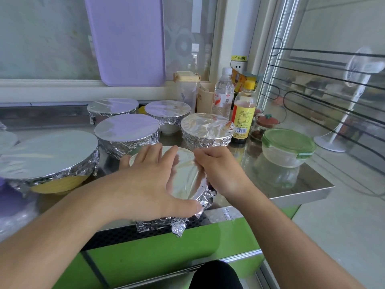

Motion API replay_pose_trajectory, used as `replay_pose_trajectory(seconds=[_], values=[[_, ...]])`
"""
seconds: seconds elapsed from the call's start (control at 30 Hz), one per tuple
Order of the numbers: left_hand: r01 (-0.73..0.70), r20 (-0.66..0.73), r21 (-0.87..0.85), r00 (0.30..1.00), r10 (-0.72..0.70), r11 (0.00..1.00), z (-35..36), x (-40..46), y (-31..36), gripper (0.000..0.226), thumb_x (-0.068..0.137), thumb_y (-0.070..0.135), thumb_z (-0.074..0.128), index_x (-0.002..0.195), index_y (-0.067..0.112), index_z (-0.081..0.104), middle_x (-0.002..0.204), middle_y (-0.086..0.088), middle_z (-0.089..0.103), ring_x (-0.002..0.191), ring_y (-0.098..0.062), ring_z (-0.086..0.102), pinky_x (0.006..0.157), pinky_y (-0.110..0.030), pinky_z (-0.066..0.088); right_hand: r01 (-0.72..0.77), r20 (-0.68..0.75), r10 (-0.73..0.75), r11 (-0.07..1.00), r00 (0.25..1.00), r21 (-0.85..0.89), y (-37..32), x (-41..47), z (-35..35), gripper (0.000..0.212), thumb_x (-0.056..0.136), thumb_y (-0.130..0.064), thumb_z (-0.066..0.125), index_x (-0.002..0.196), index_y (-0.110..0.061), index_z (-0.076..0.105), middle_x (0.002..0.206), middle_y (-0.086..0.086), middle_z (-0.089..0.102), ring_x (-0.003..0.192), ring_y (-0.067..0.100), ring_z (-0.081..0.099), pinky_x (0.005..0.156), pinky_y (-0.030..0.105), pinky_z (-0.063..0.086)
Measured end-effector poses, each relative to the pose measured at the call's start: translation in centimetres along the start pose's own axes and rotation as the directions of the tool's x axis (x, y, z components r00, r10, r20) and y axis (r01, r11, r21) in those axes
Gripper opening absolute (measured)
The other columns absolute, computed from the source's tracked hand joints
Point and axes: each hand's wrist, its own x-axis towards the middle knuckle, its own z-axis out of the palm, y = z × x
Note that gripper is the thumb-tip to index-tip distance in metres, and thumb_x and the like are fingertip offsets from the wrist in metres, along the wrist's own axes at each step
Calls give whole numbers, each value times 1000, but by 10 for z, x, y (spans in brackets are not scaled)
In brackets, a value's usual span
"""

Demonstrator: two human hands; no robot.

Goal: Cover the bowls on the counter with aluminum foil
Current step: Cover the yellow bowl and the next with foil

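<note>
Near-edge bowl (185,174), foil on, sides half crimped. Left hand (145,182) lies flat on the foil top with fingers spread, thumb pressing the near skirt. Right hand (218,174) has fingers curled, pinching foil at the right rim. Best: keep the top pinned, crimp round the rim evenly. Yellow sticker (239,58) reads 小心触电, I think; soy-type bottle's label (242,119) is too small.

The left hand (150,180) is lying flat on the foil (187,174) over the nearest bowl, while the right hand (216,170) is pinching its edge; five foil-covered bowls (127,130) are sitting behind on the bench (291,184).
</note>
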Motion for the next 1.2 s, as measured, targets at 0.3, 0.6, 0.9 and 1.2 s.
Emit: replay_pose_trajectory(seconds=[0.3, 0.6, 0.9, 1.2], values=[[-16, -20, -6, 1000, 16, 1000, 0, -1, -1, 144, 49, 105, 39, 161, 35, -18, 167, 16, -14, 156, -9, -23, 127, -58, -1, -176, 15, 177, 984, 984, -15, -4, 5, -16, 52, 106, -28, 54, 58, -7, 57, 49, 1, 47, 43, 19, 41, 52, 29, 39], [-10, -26, 9, 1000, 10, 1000, -1, -2, 1, 143, 49, 104, 37, 160, 34, -19, 168, 14, -16, 156, -9, -23, 127, -56, -2, 46, -157, -50, 999, 986, -25, 3, -1, 13, 24, 109, -35, 46, 99, -21, 63, 73, -3, 65, 73, 22, 63, 68, 37, 47], [-8, -15, 1, 1000, 8, 1000, -1, -2, 2, 145, 46, 104, 36, 160, 34, -21, 168, 14, -19, 155, -8, -26, 127, -56, -2, 140, -238, -184, 971, 954, -194, 20, -20, 9, 41, 109, -36, 38, 91, -11, 65, 82, 0, 71, 79, 28, 62, 72, 45, 54], [0, -33, 2, 999, 0, 1000, -1, -3, 2, 147, 44, 104, 34, 161, 33, -20, 168, 15, -19, 156, -10, -23, 128, -55, -2, 140, -270, -203, 962, 941, -233, -2, -26, 19, 16, 106, -21, 42, 113, -27, 55, 73, 2, 68, 75, 27, 70, 70, 39, 52]])
